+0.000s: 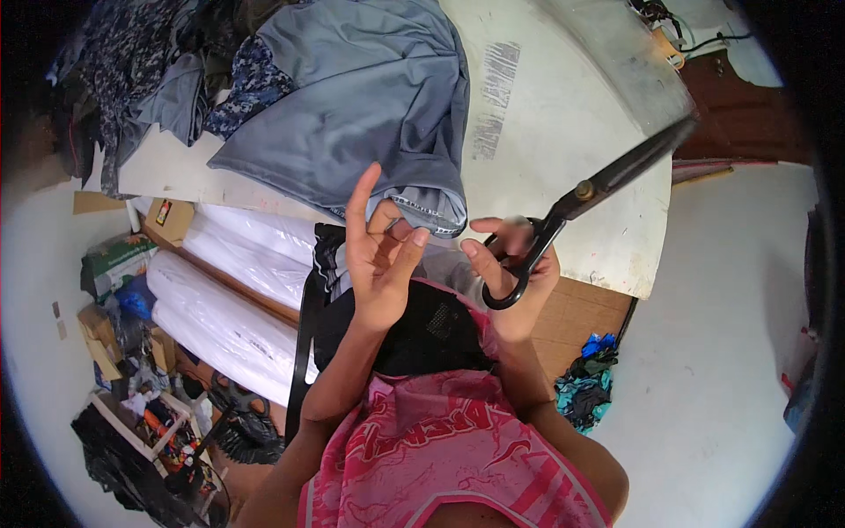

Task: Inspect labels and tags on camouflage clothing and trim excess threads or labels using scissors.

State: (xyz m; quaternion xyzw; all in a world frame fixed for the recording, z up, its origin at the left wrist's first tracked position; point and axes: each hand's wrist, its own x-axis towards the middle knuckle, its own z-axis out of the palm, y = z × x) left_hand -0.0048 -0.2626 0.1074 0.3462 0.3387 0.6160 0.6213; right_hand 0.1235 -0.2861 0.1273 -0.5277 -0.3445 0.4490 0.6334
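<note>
My right hand (521,277) holds a large pair of fabric shears (597,181), with its thumb and fingers at the black handle loops. The dark blades point up and to the right over the white tabletop. My left hand (379,270) is raised with its fingers spread and nothing seen in it. Its thumb is close to the opening of a grey garment (356,125); whether they touch I cannot tell. Inside that opening, a narrow band (422,208) bearing printed writing shows. The garment lies spread over the table edge nearest me.
Dark camouflage cloth (138,72) is heaped at the table's far left. The white tabletop (574,112) bears a patch of dark printed marks. Plastic-wrapped white rolls (218,317) lie below on the left. Cloth scraps (587,386) are piled on the floor at right.
</note>
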